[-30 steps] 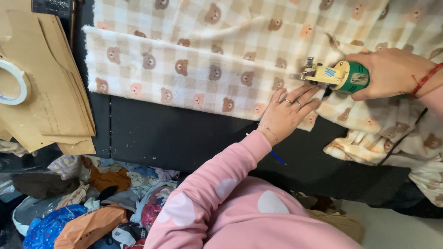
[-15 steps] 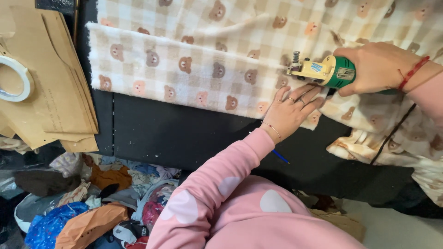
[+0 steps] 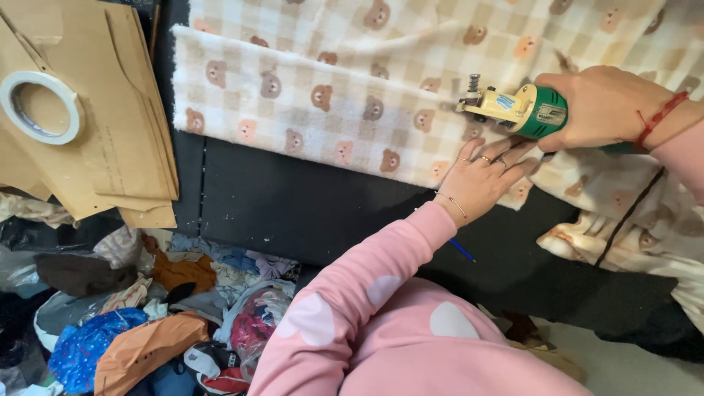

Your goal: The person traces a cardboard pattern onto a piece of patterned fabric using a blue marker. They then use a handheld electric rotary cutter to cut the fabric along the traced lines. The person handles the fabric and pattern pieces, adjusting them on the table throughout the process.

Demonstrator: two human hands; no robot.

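Observation:
A cream checked fleece fabric (image 3: 323, 110) printed with small bears lies across a black table (image 3: 293, 205). My right hand (image 3: 598, 106) grips a green and yellow electric rotary cutter (image 3: 517, 110) whose blade end rests on the fabric. My left hand (image 3: 484, 176), in a pink sleeve and wearing rings, lies flat with fingers spread on the fabric's near edge, just below the cutter.
Brown cardboard pattern pieces (image 3: 95, 125) lie at the left with a roll of white tape (image 3: 40, 106) on top. A heap of cloth scraps and bags (image 3: 139, 323) fills the floor below. A blue pen (image 3: 462, 251) lies on the table near my arm.
The cutter and my right hand have moved left along the fabric. My left hand has stayed pressed beneath it. The view has shifted slightly.

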